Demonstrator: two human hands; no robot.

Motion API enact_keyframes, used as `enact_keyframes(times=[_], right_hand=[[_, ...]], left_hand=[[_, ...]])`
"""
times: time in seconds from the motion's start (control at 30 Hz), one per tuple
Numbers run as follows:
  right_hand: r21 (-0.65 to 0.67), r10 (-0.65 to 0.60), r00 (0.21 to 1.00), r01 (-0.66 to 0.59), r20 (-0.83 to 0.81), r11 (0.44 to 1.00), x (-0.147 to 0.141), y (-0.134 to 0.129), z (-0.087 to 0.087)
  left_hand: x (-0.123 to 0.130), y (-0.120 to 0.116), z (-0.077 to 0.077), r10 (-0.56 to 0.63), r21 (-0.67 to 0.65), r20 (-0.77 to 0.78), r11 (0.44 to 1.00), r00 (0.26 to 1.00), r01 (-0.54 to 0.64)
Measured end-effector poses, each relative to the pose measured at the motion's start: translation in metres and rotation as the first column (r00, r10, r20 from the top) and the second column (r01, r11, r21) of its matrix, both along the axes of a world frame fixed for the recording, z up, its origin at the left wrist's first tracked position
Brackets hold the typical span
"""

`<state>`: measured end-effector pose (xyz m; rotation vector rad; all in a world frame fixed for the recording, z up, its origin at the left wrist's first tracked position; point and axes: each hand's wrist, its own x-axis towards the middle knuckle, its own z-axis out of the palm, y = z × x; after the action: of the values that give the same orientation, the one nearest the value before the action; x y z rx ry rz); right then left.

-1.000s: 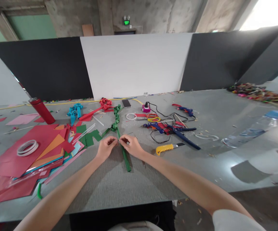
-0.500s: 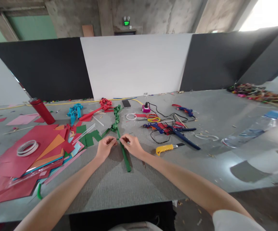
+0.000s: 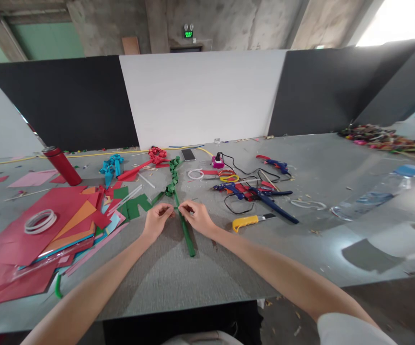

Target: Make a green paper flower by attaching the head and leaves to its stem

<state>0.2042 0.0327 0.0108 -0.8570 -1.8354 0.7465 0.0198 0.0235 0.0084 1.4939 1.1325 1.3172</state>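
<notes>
A green paper stem (image 3: 188, 238) lies on the grey table, with a chain of green folded paper pieces (image 3: 175, 173) at its far end. My left hand (image 3: 158, 221) is closed in a pinch at the stem's left side, by a small green bit that runs between both hands. My right hand (image 3: 196, 216) pinches at the stem's right side, fingertips against it. What exactly the left fingertips hold is too small to tell. Cut green paper (image 3: 137, 206) lies left of my left hand.
Red paper sheets (image 3: 13, 239) and a red bottle (image 3: 62, 166) are at the left. Right of my hands lie a yellow cutter (image 3: 245, 222), a blue glue gun (image 3: 234, 189) with cords, and dark blue pliers (image 3: 275, 207). A phone (image 3: 188, 155) lies behind.
</notes>
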Motion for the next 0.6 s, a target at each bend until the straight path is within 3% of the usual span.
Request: enact_keyframes(times=[0.1,0.3,0.6], right_hand=[[-0.044,0.009,1.000,-0.010,-0.010,0.999,-0.0012,-0.0001,0.0008],[-0.011,0.000,1.000,0.000,0.022,1.000,-0.0017,-0.0015,0.0023],[0.010,-0.023,1.000,0.022,0.022,1.000,-0.0011,-0.0029,0.0041]], left_hand=[[-0.0005,0.0006,-0.0017,-0.005,0.015,-0.011,1.000,1.000,0.005],[0.0004,-0.0004,-0.0037,-0.041,0.028,-0.055,0.999,0.998,0.042],[0.0002,-0.0017,0.0003,0.026,0.038,-0.103,0.999,0.994,-0.022]])
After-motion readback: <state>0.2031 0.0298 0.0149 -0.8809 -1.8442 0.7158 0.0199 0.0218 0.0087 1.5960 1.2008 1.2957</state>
